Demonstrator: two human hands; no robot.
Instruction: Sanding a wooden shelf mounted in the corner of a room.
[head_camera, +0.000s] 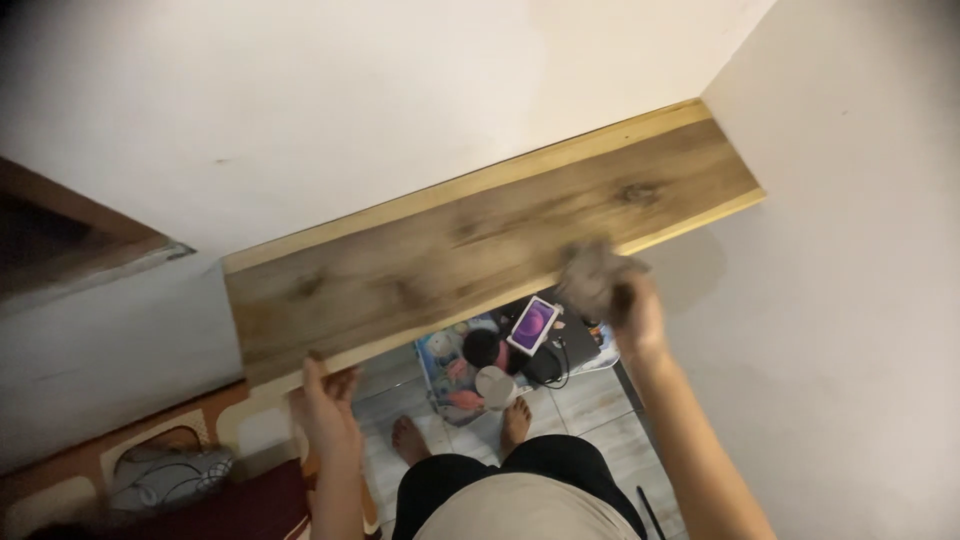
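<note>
One wooden shelf board (480, 250) is fixed to the white wall (400, 90). The left hand (325, 400) grips its near left edge. The right hand (625, 300) clenches one grey rag (590, 275) at the near right edge. Two bare feet (410, 438) stand below, near one purple phone (535, 322).

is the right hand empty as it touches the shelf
No, the right hand presses a crumpled grey cloth against the front edge of the wooden shelf.
</note>
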